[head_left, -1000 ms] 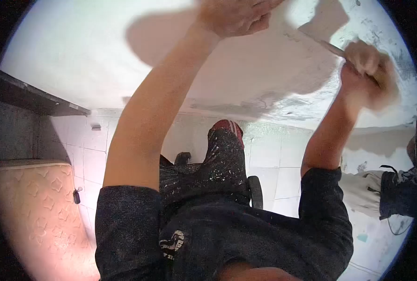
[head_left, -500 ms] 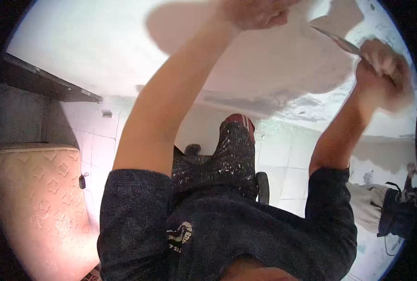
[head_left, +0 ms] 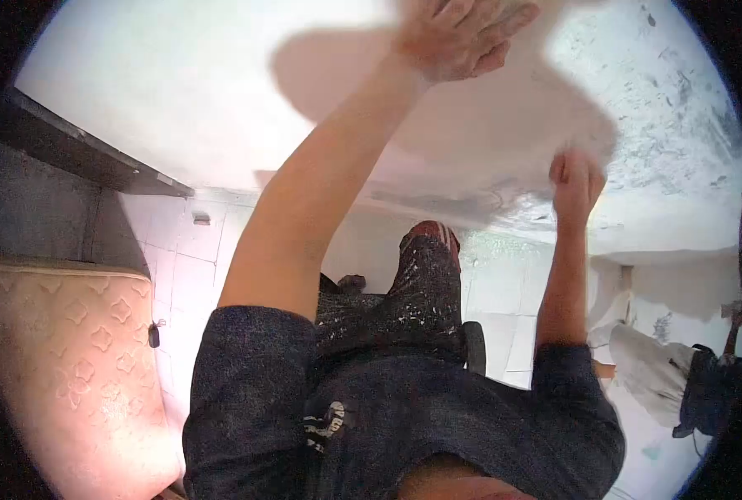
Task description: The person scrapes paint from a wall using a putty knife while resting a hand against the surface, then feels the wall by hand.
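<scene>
A pale wall (head_left: 171, 108) spans the upper view, with grey, rough patches (head_left: 671, 125) at the right. My left hand (head_left: 462, 37) is raised near the wall at the top centre. Its fingers are apart, and no object shows in it. Lower and to the right, my right hand (head_left: 578, 173) is closed and blurred beside the grey patches. Whatever it grips cannot be made out in this frame. Shadows of my arms and hands fall across the wall between them.
A patterned mattress (head_left: 79, 358) lies at the left, below a dark ledge (head_left: 96, 154). Pale floor tiles (head_left: 496, 333) run beneath my paint-spotted trousers (head_left: 404, 308). A light cloth (head_left: 642, 367) and a dark bag-like item (head_left: 704, 387) are at the right.
My right hand has moved left and down along the wall; the flat blade seen in it earlier no longer shows. My left hand's fingers show more clearly and look more spread. The view has shifted slightly.
</scene>
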